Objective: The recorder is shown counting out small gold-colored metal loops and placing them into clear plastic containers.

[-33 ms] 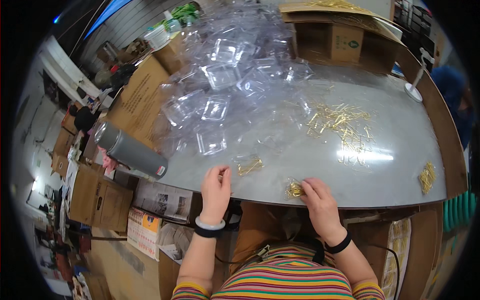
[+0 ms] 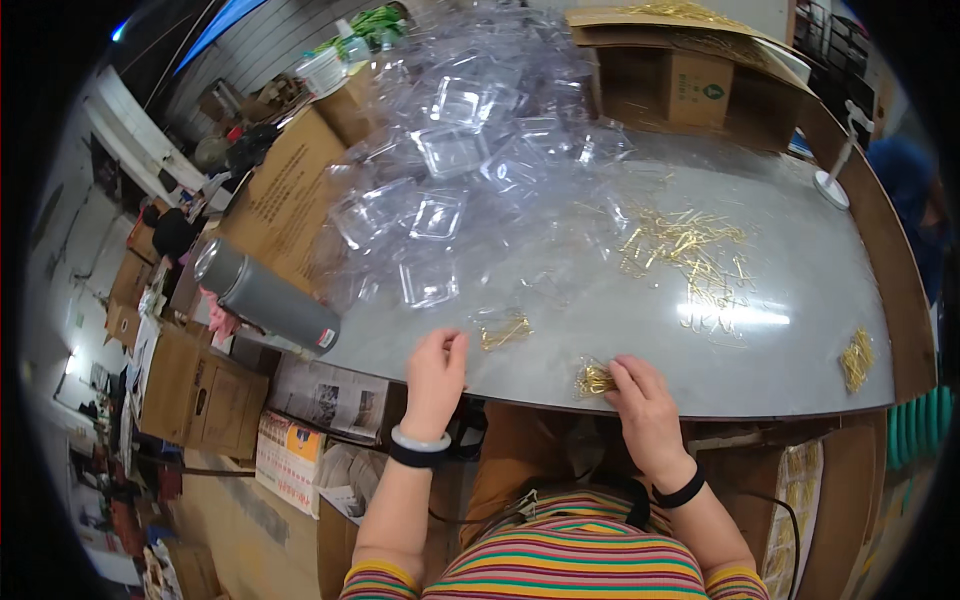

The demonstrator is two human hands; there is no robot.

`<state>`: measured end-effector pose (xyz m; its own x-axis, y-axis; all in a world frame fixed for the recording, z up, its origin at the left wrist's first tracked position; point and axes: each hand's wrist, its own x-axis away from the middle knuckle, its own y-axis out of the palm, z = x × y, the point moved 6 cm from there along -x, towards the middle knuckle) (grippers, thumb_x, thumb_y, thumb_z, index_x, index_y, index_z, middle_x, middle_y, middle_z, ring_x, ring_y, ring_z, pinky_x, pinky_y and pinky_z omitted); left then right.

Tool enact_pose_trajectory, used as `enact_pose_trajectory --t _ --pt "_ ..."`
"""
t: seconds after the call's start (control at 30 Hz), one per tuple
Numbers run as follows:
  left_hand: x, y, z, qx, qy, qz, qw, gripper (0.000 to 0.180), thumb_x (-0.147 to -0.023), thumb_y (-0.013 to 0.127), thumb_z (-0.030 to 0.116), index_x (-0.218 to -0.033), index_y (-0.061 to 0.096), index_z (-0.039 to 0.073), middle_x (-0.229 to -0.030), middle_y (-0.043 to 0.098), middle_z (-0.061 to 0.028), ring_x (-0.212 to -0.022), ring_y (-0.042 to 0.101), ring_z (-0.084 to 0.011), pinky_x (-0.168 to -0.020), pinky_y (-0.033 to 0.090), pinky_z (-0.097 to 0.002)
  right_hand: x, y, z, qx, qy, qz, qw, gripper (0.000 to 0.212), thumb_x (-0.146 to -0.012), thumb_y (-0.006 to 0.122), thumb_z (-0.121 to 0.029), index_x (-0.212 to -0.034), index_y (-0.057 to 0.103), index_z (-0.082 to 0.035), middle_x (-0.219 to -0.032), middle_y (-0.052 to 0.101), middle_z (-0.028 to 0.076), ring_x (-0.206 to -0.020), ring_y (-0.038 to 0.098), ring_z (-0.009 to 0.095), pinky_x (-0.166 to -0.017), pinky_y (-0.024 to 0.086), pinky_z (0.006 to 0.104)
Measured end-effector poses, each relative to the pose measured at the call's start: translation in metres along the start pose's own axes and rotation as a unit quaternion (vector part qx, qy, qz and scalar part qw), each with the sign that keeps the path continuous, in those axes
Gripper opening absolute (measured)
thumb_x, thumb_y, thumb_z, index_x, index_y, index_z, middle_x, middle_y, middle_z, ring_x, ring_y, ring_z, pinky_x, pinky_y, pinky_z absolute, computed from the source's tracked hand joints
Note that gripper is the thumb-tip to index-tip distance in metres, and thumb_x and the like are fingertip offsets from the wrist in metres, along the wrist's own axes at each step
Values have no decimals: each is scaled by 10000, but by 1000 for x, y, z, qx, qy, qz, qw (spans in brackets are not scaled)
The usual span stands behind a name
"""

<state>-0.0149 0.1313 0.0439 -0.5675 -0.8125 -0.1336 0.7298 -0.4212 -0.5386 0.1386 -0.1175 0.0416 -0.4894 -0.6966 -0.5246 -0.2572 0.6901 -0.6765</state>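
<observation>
Near the front edge of the grey table, my right hand (image 2: 648, 410) pinches a small bunch of gold wire hooks (image 2: 594, 378) between thumb and fingers. My left hand (image 2: 436, 380) is by the same edge, its fingers curled together; whether anything is in them I cannot make out. Just right of its fingertips lies a clear plastic box (image 2: 506, 331) with gold hooks in it. Farther back, a loose spread of gold hooks (image 2: 690, 250) covers part of the table, and another small bundle of hooks (image 2: 856, 360) lies at the far right.
A heap of clear plastic boxes (image 2: 450, 150) fills the back left. At the left edge leans a grey thermos (image 2: 270, 295) beside a cardboard sheet (image 2: 285, 190). An open carton (image 2: 700, 85) stands at the back, a white stand (image 2: 832, 188) at right. Another person (image 2: 900, 190) shows beyond.
</observation>
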Motion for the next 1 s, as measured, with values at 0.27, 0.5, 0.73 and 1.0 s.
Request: enact_pose_trajectory --t 0.27,0.5,0.73,1.0 --pt "-8 11 -18 72 -125 -89 985 209 -988 611 154 -1032 619 -49 -930 659 -114 -707 666 -165 -551 567 -299 -1 5 -5 50 -6 -16 999 347 -836 628 21 -1181 635 -16 -1180 614 118 -1125 570 327 -969 472 423" --pt "71 1 -4 406 -209 -172 873 103 -996 589 83 -946 597 -7 -1016 646 -116 -942 683 -208 -803 640 -376 -2 1 -4 90 3 -2 996 333 -837 627 11 -1165 650 -44 -1156 621 90 -1111 560 314 -952 466 420" --pt "133 67 -35 435 -269 -329 794 90 -1043 518 66 -982 560 13 -1202 605 -126 -1084 642 -209 -950 596 -451 -4 5 -8 80 -11 -27 996 342 -825 637 -5 -1165 653 -42 -1152 624 83 -1099 559 308 -939 467 416" --pt "130 96 -21 485 -252 -315 776 108 -1064 485 91 -1000 527 16 -1114 605 -90 -1040 656 -196 -959 590 -424 18 5 -30 51 -60 -98 992 378 -797 618 -33 -1174 649 -25 -1163 614 93 -1091 560 298 -949 464 421"
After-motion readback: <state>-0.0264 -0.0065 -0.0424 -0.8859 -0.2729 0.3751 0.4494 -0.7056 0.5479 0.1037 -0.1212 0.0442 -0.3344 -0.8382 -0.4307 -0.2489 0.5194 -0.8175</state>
